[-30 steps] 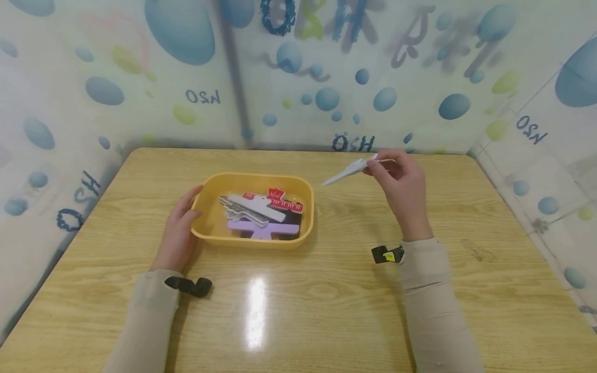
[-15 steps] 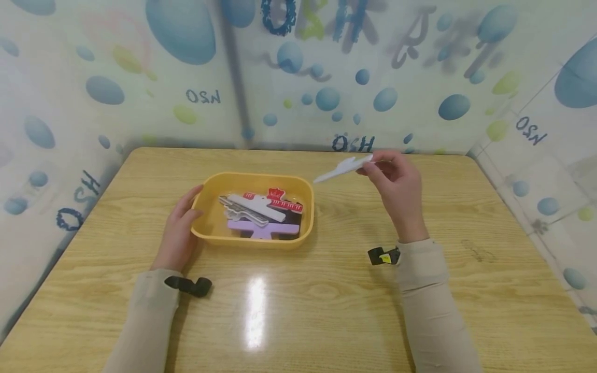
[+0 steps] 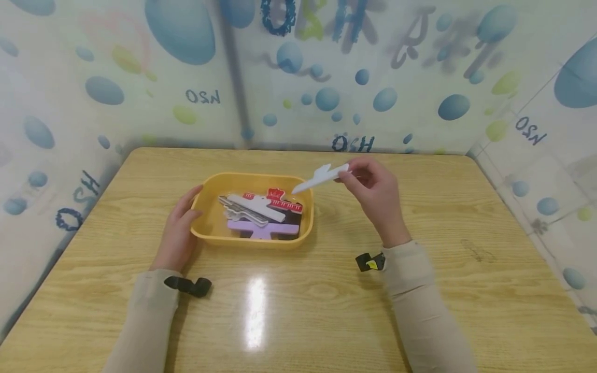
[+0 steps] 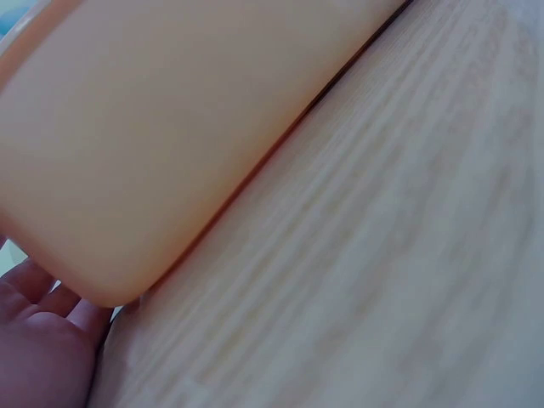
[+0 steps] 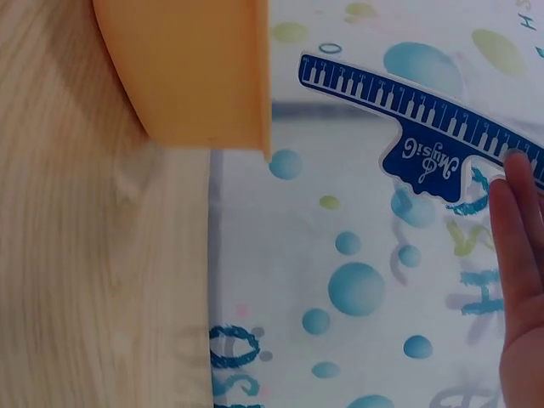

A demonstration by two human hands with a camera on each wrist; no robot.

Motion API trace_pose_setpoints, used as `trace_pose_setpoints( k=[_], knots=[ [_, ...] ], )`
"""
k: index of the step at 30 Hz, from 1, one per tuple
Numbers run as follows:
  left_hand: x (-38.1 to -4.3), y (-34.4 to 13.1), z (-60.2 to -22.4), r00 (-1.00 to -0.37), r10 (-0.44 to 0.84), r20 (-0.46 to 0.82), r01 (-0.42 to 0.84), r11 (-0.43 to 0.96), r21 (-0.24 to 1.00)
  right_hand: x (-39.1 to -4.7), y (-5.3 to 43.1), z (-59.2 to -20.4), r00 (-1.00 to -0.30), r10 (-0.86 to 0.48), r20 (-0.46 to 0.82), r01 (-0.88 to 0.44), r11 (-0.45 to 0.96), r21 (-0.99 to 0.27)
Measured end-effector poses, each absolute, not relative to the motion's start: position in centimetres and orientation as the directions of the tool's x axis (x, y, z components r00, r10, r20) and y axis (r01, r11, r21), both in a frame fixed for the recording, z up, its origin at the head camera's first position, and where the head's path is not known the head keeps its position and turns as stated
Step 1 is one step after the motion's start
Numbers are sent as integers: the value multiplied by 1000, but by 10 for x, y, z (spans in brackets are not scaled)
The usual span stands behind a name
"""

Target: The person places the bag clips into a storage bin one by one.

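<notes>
My right hand (image 3: 377,199) pinches one end of a music clip (image 3: 321,179) between thumb and fingers. Its far tip overlaps the right rim of a yellow plastic bin (image 3: 210,220) in the head view. The right wrist view shows the clip's blue face (image 5: 425,110), printed with white piano keys and the word Music. On the bin's left end, my left hand (image 3: 176,233) grips the rim, thumb over the edge and fingers along the outside. Inside lie a red clip (image 3: 286,205), white clips (image 3: 258,208) and a purple clip (image 3: 261,228), overlapping one another.
The bin stands on a wood-grain table (image 3: 326,300), left of the middle. A patterned wall (image 3: 298,93) with bubbles and letters rises right behind the table's back edge and along both sides. Something dark lies under the clips in the bin.
My right hand has moved left and slightly down with the clip, bringing its tip from beside the bin to over the right rim. The left hand and bin stay put.
</notes>
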State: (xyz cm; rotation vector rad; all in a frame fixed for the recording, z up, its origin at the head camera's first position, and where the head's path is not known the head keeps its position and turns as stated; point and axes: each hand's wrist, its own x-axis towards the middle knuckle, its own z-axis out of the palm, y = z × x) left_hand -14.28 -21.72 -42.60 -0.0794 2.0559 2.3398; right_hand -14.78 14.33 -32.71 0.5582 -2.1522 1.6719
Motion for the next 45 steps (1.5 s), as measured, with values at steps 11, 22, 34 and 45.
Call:
trace_pose_setpoints(
  k=[11,22,34,45],
  knots=[
    [-149,-221,-437,-999,-5,-43,-42,-139,989,-142,126,-330,-852,-204,483,-523,277,-806],
    [-146,-222,-436,-999,-6,-34,-33,-163,986,-141,110,-335,-869,-227,440,-492,292,-820],
    [-149,-222,-437,-1000,-2,-30,-29,-152,988,-138,102,-341,-873,-280,399,-473,289,-833],
    [-148,-222,-438,-1000,-8,-19,-17,-121,993,-136,90,-346,-870,-344,353,-452,270,-850]
  ],
)
